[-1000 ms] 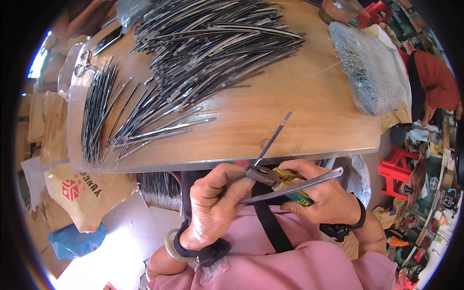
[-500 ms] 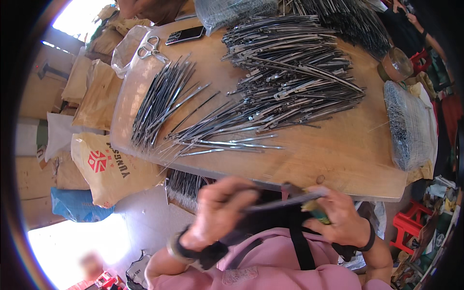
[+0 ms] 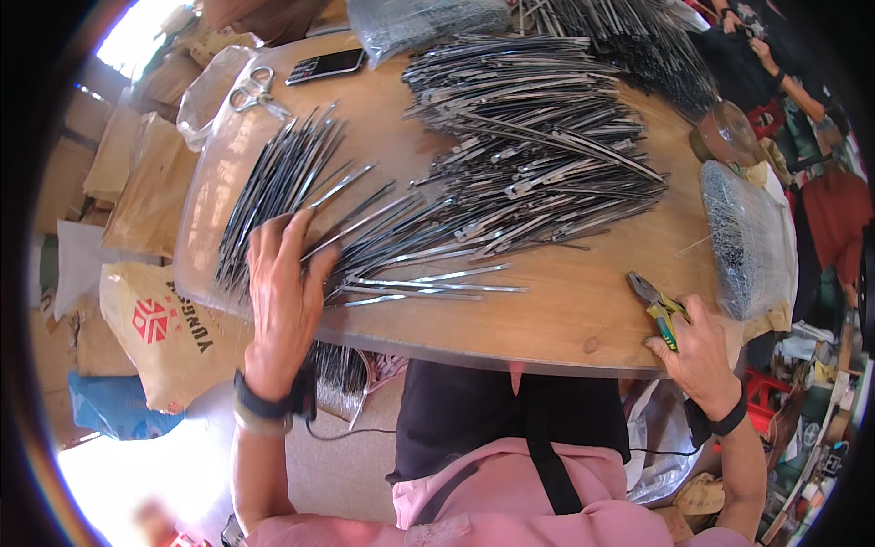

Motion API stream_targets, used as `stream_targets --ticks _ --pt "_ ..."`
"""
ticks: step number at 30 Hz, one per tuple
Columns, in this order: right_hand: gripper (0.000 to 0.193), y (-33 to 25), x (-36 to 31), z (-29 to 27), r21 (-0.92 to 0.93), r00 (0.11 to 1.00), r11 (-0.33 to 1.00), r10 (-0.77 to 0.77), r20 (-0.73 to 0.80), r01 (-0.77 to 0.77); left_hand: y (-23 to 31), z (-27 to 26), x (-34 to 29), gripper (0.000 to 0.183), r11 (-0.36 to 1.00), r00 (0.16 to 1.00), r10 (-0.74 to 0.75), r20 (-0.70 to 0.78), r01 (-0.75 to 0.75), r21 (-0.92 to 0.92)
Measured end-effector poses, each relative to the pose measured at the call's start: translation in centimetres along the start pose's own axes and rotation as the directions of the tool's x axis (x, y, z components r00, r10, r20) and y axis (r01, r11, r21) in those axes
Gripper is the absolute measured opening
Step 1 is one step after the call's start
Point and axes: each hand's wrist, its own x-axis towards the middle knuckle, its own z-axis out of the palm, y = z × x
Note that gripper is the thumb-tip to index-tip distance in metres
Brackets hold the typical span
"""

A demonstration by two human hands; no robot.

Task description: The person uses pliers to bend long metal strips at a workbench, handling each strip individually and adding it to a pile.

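My left hand [image 3: 287, 278] rests on the near end of a small pile of thin dark metal strips [image 3: 283, 173] at the table's left. Its fingers are stretched out and slightly apart, and the fingertips touch the strips. In my right hand [image 3: 700, 351] is a pair of pliers [image 3: 658, 310] with green and yellow handles, held over the table's front right part. The pliers' jaws point away to the left, and nothing shows between them. A far larger heap of metal strips [image 3: 547, 155] covers the middle, several loose ones fanning out toward my left hand.
Scissors [image 3: 251, 91] and a dark phone [image 3: 325, 67] lie at the table's far left. Plastic-wrapped bundles [image 3: 743, 242] sit at the right edge and the back. A round tub [image 3: 726, 132] stands far right. Sacks [image 3: 150, 319] fill the left side. Another person's hands [image 3: 761, 55] show at far right.
My hands have parted from in front of my body. The left has moved onto the small pile, and the strip held between them is gone from there. My right has gone rightward with the pliers.
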Motion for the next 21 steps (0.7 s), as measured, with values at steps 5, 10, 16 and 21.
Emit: stream_targets --ticks 5,10,16,21 --pt "0.037 0.2 0.2 0.3 -0.036 0.998 0.998 0.05 0.039 -0.048 3.0 1.4 -1.7 0.083 0.973 0.949 0.153 0.275 -0.194 0.128" --pt "0.04 0.2 0.1 0.8 -0.003 0.999 1.0 0.03 -0.017 -0.03 -0.7 2.5 -1.4 0.044 0.926 0.928 0.372 0.039 -0.373 0.056" --pt "0.039 0.4 0.0 1.3 0.049 0.998 0.999 0.015 -0.067 -0.012 -5.4 0.7 -1.8 0.036 0.944 0.962 0.271 -0.018 -0.262 0.201" --pt "0.039 0.9 -0.3 1.5 0.056 0.993 0.998 0.001 -0.114 0.006 0.3 1.3 -0.8 0.042 0.981 0.983 0.176 -0.061 -0.17 0.092"
